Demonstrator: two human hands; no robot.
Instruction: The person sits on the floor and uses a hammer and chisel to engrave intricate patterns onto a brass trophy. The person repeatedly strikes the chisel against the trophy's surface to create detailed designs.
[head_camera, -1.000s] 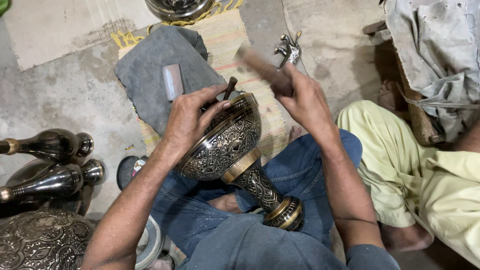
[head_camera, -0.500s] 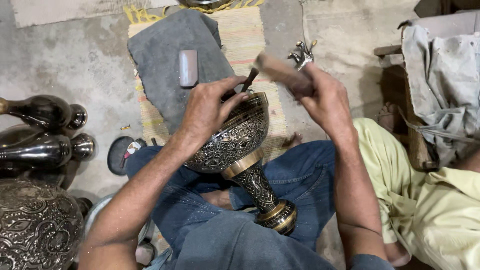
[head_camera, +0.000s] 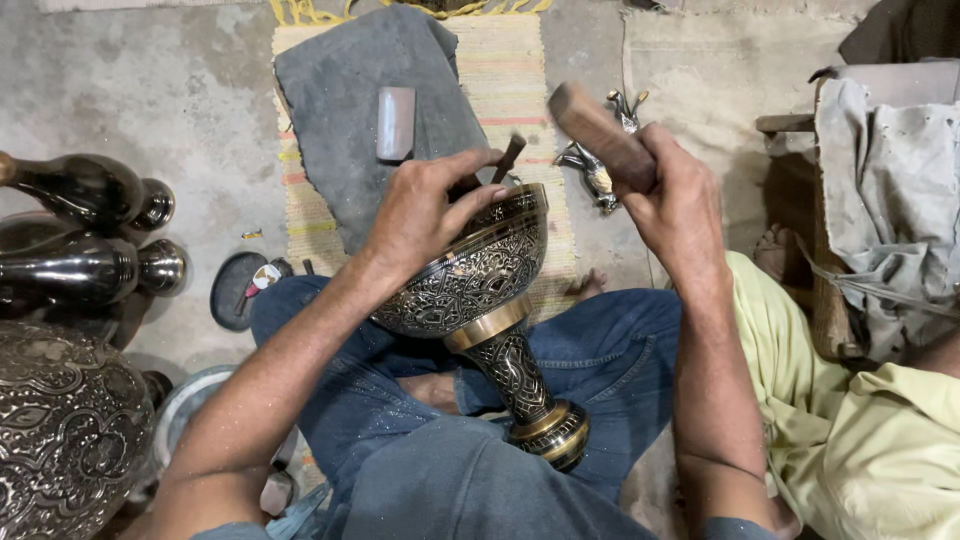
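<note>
An engraved metal goblet (head_camera: 478, 290) with a brass-coloured stem and foot lies tilted across my lap, between my knees in blue jeans. My left hand (head_camera: 425, 210) rests on the goblet's rim and pinches a thin dark chisel (head_camera: 508, 158) against it. My right hand (head_camera: 675, 205) is raised to the right of the bowl, fingers wrapped round a wooden mallet (head_camera: 600, 135) whose head points up and left, apart from the chisel.
A grey cloth (head_camera: 340, 100) with a small grey block (head_camera: 396, 122) lies on a striped mat ahead. Dark metal vases (head_camera: 85, 225) and a large engraved vessel (head_camera: 65, 430) stand at the left. Another person in yellow-green trousers (head_camera: 860, 440) sits at the right.
The view has shifted so everything sits lower and nearer. My right hand with the mallet has lifted slightly away from the chisel. My left hand keeps its hold on the rim.
</note>
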